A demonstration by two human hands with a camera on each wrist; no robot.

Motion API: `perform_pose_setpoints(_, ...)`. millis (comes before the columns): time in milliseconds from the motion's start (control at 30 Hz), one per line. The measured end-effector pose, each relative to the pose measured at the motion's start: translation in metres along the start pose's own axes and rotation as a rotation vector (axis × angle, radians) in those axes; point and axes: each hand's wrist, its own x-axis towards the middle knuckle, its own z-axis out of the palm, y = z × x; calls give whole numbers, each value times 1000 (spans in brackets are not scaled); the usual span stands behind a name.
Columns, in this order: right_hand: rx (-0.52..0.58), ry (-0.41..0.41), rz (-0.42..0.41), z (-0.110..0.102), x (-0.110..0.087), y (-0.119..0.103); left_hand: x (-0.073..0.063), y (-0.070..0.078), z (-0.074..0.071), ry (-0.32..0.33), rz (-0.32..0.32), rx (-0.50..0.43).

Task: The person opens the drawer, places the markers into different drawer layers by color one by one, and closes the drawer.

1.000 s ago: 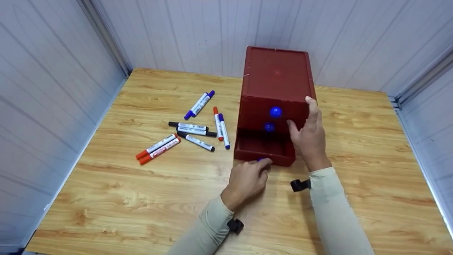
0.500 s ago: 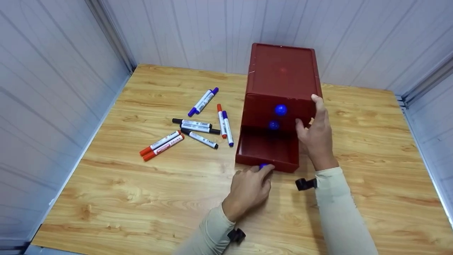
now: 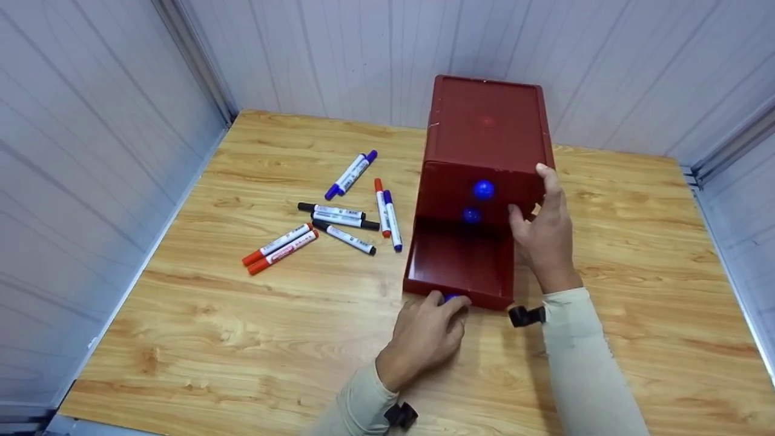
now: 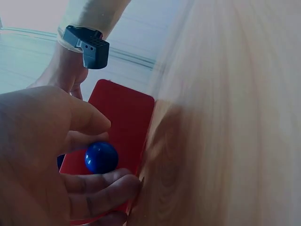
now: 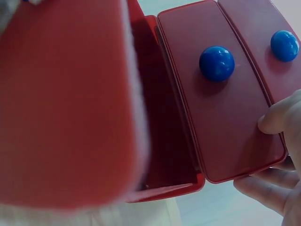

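Observation:
A dark red drawer cabinet (image 3: pixel 487 136) with round blue knobs stands at the back right of the table. Its bottom drawer (image 3: pixel 466 260) is pulled out toward the person, and I see nothing lying in the part that shows. My left hand (image 3: pixel 424 339) holds that drawer's blue knob (image 4: pixel 101 157), fingers and thumb around it. On the cabinet's right side, my right hand (image 3: pixel 548 242) grips the edge. The right wrist view shows its thumb on the front beside the middle knob (image 5: pixel 216 63) and upper knob (image 5: pixel 284 45), with the other fingers along the side.
Several markers lie on the wooden table (image 3: pixel 242 339) left of the cabinet: an orange-red pair (image 3: pixel 280 249), black ones (image 3: pixel 344 236), a blue pair (image 3: pixel 351 174), and a red and blue pair (image 3: pixel 388 212). White panel walls (image 3: pixel 339 54) enclose the back and sides.
The left hand has drawn the bottom drawer further out toward the person. The right hand keeps its place on the cabinet's side. The head view has shifted slightly.

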Motion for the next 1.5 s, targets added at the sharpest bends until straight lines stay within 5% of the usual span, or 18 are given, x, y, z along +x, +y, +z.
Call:
perform_pose_setpoints(633,-60,-69,-77,-11,4,2,-12,2,-9,-112,86,-65)
perform_pose_setpoints(933,-141,-125,-167,-16,8,3,-13,-1,-6,-85,138,-66)
perform_pose_setpoints(1500,-111,-59,-101,-6,7,2,-16,-2,-10,-112,168,-31)
